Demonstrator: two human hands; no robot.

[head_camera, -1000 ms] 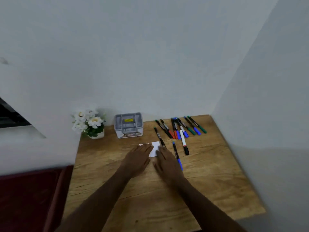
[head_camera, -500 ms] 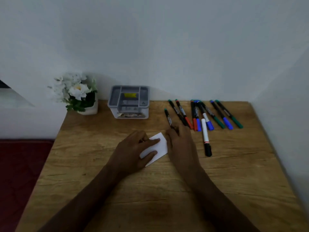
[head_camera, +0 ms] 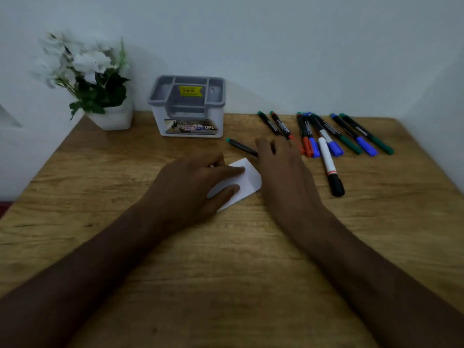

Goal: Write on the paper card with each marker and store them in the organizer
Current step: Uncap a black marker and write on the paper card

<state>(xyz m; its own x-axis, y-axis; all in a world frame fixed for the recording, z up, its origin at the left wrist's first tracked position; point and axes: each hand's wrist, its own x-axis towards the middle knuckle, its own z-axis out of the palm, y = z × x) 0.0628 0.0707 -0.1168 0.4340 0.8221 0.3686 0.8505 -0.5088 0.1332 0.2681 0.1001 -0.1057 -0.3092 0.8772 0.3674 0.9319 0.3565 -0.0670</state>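
A small white paper card (head_camera: 247,180) lies on the wooden table (head_camera: 226,259) under the fingers of my left hand (head_camera: 193,187), which rests flat on it. My right hand (head_camera: 283,172) lies palm down just right of the card, fingers straight, over the end of a black marker with a green end (head_camera: 239,146). Several markers with red, blue and green caps (head_camera: 334,136) lie in a row at the back right. A thick white marker with a black cap (head_camera: 330,167) lies in front of them. The grey organizer (head_camera: 188,106) stands by the wall.
A white pot of white flowers (head_camera: 100,96) stands at the table's back left corner. Walls close in behind and on the right. Bare wood stretches toward me in front of the card.
The view has tipped down and come closer to the table. My right hand has slid forward to the right of the card; my left hand stays on the card.
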